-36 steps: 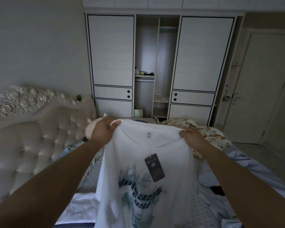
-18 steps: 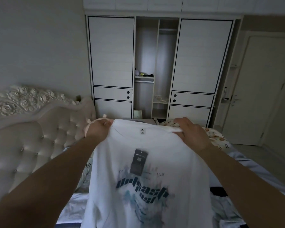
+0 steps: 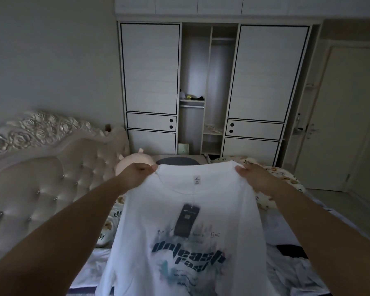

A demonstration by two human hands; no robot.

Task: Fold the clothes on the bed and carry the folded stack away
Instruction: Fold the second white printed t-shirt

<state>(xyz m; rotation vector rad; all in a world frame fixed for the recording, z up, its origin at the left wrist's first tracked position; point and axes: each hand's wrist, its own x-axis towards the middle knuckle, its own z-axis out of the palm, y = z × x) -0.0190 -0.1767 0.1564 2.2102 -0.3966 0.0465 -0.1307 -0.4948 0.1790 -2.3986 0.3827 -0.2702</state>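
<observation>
Both hands, left hand [image 3: 138, 172] and right hand [image 3: 257, 178], pinch the shoulders of the white T-shirt [image 3: 192, 236], which hangs between and below them above the bed [image 3: 291, 223]. It looks light, soft and floppy; the shoulder seams seem the best hold.

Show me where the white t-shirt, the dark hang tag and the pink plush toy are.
white t-shirt [image 3: 220, 206], head view, bare fabric right of the tag.
dark hang tag [image 3: 186, 220], head view, middle of the card.
pink plush toy [image 3: 137, 161], head view, rounded top by the headboard.
</observation>
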